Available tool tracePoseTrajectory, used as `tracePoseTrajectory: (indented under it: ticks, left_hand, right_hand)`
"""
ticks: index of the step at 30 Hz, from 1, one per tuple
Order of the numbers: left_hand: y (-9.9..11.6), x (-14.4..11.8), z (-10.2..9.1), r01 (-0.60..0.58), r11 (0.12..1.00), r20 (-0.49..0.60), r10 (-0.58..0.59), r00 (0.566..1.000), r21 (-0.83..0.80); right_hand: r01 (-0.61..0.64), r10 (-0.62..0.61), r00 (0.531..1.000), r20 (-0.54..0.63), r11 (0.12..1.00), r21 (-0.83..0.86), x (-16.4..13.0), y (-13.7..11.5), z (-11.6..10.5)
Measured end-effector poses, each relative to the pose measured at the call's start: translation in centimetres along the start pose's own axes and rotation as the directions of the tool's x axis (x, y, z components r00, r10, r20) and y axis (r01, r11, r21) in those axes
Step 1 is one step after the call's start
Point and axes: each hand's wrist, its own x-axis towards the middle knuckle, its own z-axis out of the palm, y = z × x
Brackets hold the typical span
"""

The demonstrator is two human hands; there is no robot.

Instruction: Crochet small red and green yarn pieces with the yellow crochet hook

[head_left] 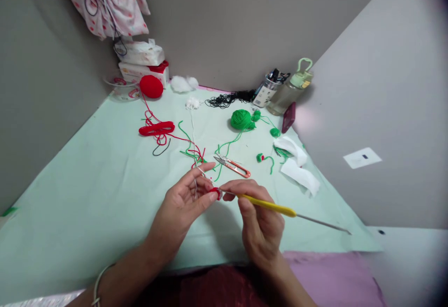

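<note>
My left hand (191,197) pinches a small red and white crochet piece (216,192) between thumb and fingers. White yarn (194,141) passes over its raised index finger and leads back to a small white yarn bundle (192,103). In my right hand (261,218) is a crochet hook (268,205) with a yellow handle, held like a pen. The hook's working tip meets the crochet piece, while its other metal end points to the right. Just beyond my hands lie orange thread snips (233,165) and red and green yarn tails (199,157).
A red yarn ball (151,87) and red skein (157,129) lie at left. Green yarn ball (241,119), black yarn (229,99) and white stuffing (184,84) sit farther back. A bottle (289,90), pen cup (266,90) and white paper strips (300,176) are at right, near the wall.
</note>
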Motion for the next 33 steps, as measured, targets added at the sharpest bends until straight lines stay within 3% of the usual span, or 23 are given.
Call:
tracePoseTrajectory:
  ticks: [4,8,12,16,19,22,24,27,30,33]
  left_hand:
    - [0.1,0.0,0.0,-0.009,1.0,-0.011,0.009,1.0,0.009]
    - [0.1,0.0,-0.1,-0.031,0.999,-0.042,0.032,0.999,0.029]
    - [-0.3,-0.2,0.0,-0.052,0.997,-0.06,0.056,0.997,0.062]
    - [-0.3,-0.4,0.4,-0.036,0.999,-0.071,0.035,0.997,-0.008]
    - [0.4,-0.4,0.7,0.098,0.985,-0.015,-0.101,0.995,-0.144]
    - [1.2,-0.2,0.4,0.237,0.941,0.069,-0.226,0.972,-0.243]
    - [1.4,-0.1,0.1,0.232,0.936,0.066,-0.222,0.973,-0.265]
    - [1.3,-0.2,0.0,0.165,0.958,0.032,-0.162,0.986,-0.233]
    - [0.8,-0.4,0.3,0.115,0.98,0.03,-0.112,0.993,-0.163]
    - [0.4,-0.3,0.8,0.064,0.994,0.008,-0.063,0.998,-0.091]
  right_hand:
    - [0.107,-0.101,0.994,0.051,0.985,-0.138,0.0,-0.3,-0.1]
    - [0.01,-0.004,0.996,0.089,0.998,-0.064,0.1,-1.0,0.0]
    - [-0.037,0.039,0.998,0.043,0.998,-0.048,-0.3,-1.0,0.5]
    - [0.232,-0.221,0.973,0.071,0.918,-0.321,-1.2,0.2,1.3]
    - [0.329,-0.342,0.939,0.039,0.859,-0.394,-1.3,0.5,1.4]
    - [0.198,-0.208,0.978,-0.011,0.944,-0.263,-0.6,0.1,0.7]
    - [0.055,-0.057,0.998,-0.029,0.996,-0.074,0.1,-0.3,0.2]
    - [-0.093,0.106,0.993,-0.055,0.975,0.201,0.9,-0.4,0.1]
    - [-0.094,0.101,0.995,-0.02,0.969,0.23,1.4,-0.3,0.6]
    - [-0.018,0.02,1.0,-0.019,0.995,0.1,1.2,-0.3,0.9]
